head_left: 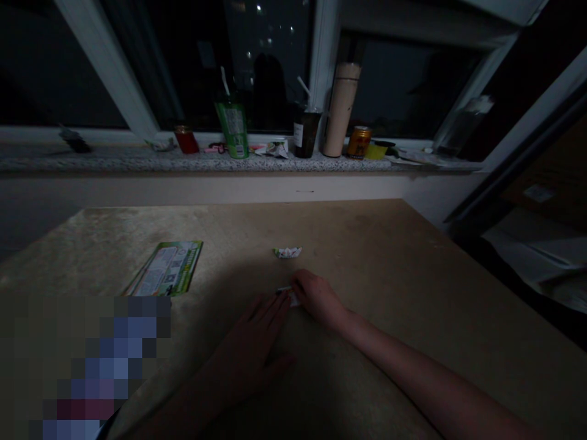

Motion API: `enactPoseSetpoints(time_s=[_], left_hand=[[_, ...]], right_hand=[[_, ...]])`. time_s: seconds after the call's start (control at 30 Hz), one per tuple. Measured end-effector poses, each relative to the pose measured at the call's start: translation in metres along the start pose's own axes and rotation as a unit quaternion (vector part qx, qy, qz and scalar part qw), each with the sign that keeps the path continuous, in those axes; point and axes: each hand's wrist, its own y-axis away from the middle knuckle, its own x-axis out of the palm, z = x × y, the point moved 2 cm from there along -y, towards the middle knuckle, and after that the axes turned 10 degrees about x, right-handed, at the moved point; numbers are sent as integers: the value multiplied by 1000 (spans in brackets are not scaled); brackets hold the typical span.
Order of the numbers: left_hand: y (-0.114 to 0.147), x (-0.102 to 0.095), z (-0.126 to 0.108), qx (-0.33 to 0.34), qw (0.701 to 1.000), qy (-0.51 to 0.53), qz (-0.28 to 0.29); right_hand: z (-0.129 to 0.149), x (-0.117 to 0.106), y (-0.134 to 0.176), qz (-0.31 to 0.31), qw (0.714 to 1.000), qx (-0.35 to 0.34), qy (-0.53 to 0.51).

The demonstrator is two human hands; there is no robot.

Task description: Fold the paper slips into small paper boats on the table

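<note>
A small piece of printed paper lies on the wooden table, mostly covered by my fingers. My left hand rests flat with its fingers stretched out, the fingertips touching the paper's left side. At the paper's right side, my right hand has its fingers curled in and pressed together on the edge. Just beyond both hands sits a small folded paper boat, white with green and red print. Dim light hides the finer folds of the paper under my hands.
Printed green-and-white leaflets lie stacked at the left. Along the granite windowsill stand a red jar, a green pouch, a dark cup, a beige thermos and a golden can. A pixelated patch covers the lower left.
</note>
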Motion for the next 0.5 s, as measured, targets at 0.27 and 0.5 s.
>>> enactPoseSetpoints(time_s=[0.27,0.5], left_hand=[[-1,3,4,-2,1000,1,2],[-3,1,3,-9,1000,1,6]], right_hand=[[0,1,-1,1,1000,5,5],[-1,2,-1,-5,1000,2,4]])
